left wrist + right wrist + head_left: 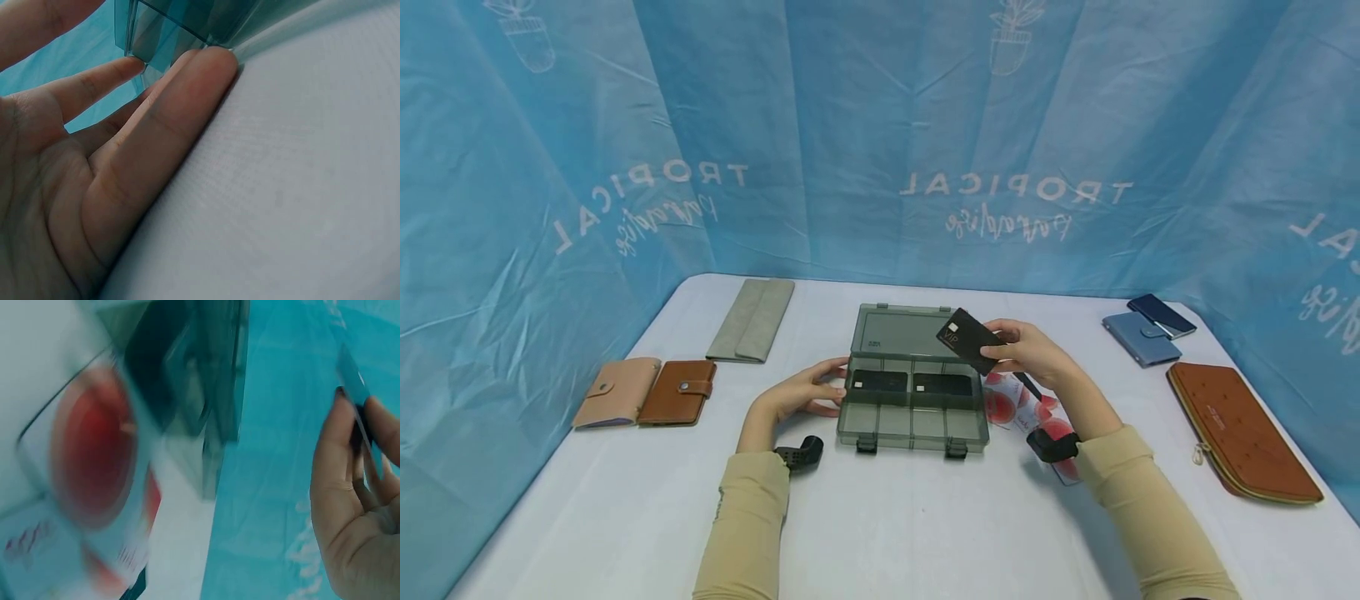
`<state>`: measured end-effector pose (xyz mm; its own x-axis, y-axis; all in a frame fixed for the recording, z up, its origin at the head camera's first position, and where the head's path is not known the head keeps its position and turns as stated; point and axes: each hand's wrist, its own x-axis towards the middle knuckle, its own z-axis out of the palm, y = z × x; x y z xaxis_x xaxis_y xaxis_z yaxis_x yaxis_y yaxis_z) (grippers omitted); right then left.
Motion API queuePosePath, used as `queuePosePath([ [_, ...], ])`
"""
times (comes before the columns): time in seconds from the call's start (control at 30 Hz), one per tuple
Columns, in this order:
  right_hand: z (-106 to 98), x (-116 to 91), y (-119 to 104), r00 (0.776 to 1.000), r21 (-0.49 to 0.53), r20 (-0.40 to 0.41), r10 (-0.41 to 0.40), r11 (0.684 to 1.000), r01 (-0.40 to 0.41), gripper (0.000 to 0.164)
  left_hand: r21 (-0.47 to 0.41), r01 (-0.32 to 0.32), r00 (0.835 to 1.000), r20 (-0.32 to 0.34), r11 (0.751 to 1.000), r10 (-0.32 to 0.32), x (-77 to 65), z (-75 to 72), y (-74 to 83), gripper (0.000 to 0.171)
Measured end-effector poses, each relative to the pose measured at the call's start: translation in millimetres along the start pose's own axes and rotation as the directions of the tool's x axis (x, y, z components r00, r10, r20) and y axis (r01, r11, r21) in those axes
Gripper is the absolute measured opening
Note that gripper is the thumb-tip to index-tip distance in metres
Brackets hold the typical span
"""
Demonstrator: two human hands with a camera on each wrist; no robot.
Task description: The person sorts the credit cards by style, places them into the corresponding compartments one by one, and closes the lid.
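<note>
A translucent grey-green compartment box [891, 438] lies in the middle of the table, its lid [898, 332] folded back. Inside it, a black card [880, 382] and another black card [943, 384] lie side by side across the compartments. My left hand [801, 393] rests at the box's left side; in the left wrist view its extended fingers [169, 112] reach the box wall. Over the right part of the lid, my right hand [1036, 353] pinches a black VIP card [967, 339] with a small chip, held tilted. The right wrist view shows this card [355, 378] edge-on between thumb and fingers.
A white case with red fruit print [1000, 407] lies partly under my right forearm. Leftward are a beige holder [617, 390], a brown holder [673, 392] and a grey-green wallet [752, 321]. Rightward are a blue wallet [1138, 337], a navy holder [1161, 315] and a brown zip wallet [1243, 429].
</note>
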<state>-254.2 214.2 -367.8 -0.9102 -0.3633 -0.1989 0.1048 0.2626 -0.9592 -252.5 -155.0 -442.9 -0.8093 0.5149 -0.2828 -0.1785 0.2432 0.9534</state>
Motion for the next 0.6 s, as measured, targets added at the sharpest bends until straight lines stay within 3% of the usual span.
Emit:
queuePosePath([
  [0.2,28.4,16.7,-17.1,0.998,-0.135,0.056,-0.002,0.991,0.009,0.044,0.001,0.001,1.0,0.002,1.0,-0.001,0.1,0.4,0.5,0.076],
  [0.33,48.1,29.2,-27.7,0.999,-0.284,0.049,0.021,0.959,-0.007,0.039,-0.001,-0.001,1.0,0.0,1.0,0.001,0.3,0.1,0.1,0.076],
  [0.5,67.9,43.5,-32.4,0.996,-0.378,0.082,0.041,0.926,-0.007,0.036,-0.003,-0.001,1.0,0.006,1.0,0.001,0.4,-0.4,0.1,0.076],
  [0.6,77.6,49.9,-30.4,0.995,-0.463,0.096,0.023,0.886,0.024,0.035,-0.003,-0.01,1.0,0.012,1.0,0.01,-0.5,-1.1,0.2,0.076],
])
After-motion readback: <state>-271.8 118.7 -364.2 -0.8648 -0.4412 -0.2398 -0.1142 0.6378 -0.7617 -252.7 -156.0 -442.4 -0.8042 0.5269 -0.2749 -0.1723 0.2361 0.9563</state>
